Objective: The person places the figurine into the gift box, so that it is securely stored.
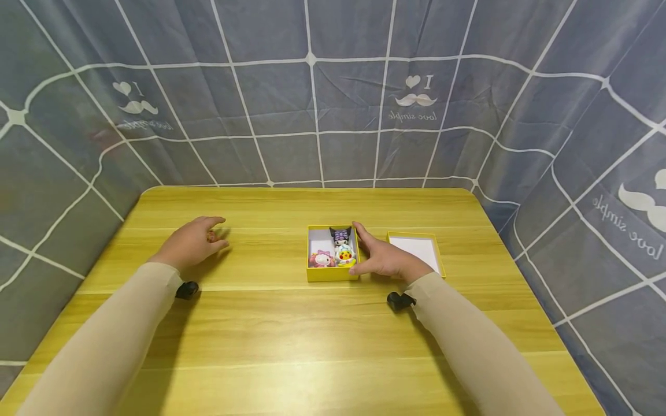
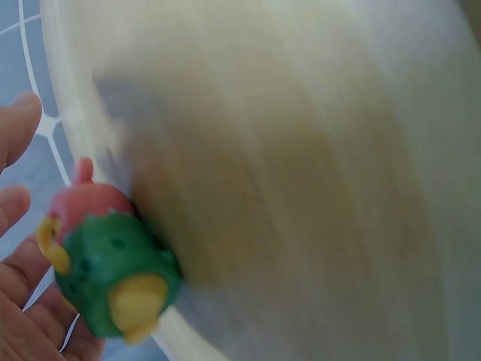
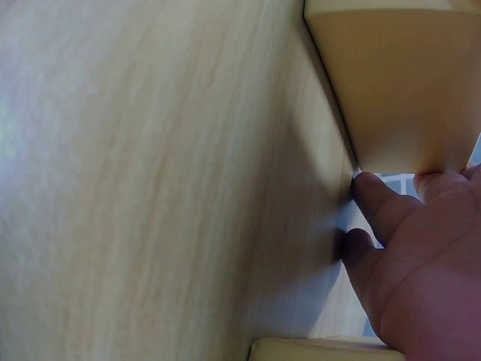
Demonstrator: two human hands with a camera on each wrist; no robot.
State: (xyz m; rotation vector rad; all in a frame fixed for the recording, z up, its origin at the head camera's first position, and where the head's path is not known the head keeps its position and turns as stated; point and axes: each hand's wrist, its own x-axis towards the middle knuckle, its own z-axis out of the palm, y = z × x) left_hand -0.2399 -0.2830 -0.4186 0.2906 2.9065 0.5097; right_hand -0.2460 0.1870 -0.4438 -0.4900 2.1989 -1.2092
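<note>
A small toy figure (image 2: 116, 263), green with a red top and yellow parts, is by my left hand (image 1: 189, 242) at the left of the table. Thumb and forefinger are spread apart around it, and other fingers (image 2: 22, 274) show behind it. My right hand (image 1: 387, 258) holds the right side of an open yellow box (image 1: 333, 275), thumb at the front corner, forefinger at the back one. Inside are a black-eared purple figure (image 1: 340, 236), a yellow-faced figure in white (image 1: 345, 255) and a pink-and-white figure (image 1: 321, 259).
Right of the box lies a yellow-edged lid (image 1: 416, 247), white inside, partly behind my right hand. The wooden table (image 1: 291, 341) ends at a grey curtain (image 1: 348, 98) with white lines at the back and sides.
</note>
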